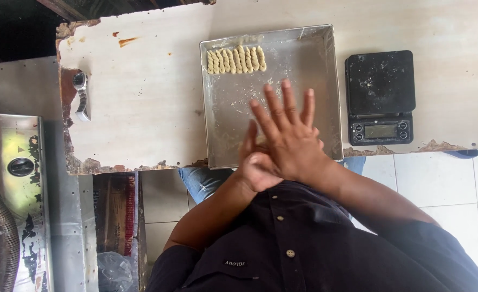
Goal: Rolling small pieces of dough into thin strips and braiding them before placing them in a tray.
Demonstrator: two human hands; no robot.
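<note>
The setting is a small baking workspace, either a home kitchen or a modest bakery. Indicators: a worn, chipped white worktop [141, 103]; a floured metal baking tray [303, 108] carrying a row of twisted dough pieces [236, 59]; a black digital kitchen scale [380, 97]; a white tiled floor [439, 184]; a stainless-steel appliance [12, 178] alongside.

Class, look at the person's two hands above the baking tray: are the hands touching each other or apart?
Touching. The head view shows the right hand laid flat across the left hand, palms pressed together over the metal tray.
</note>
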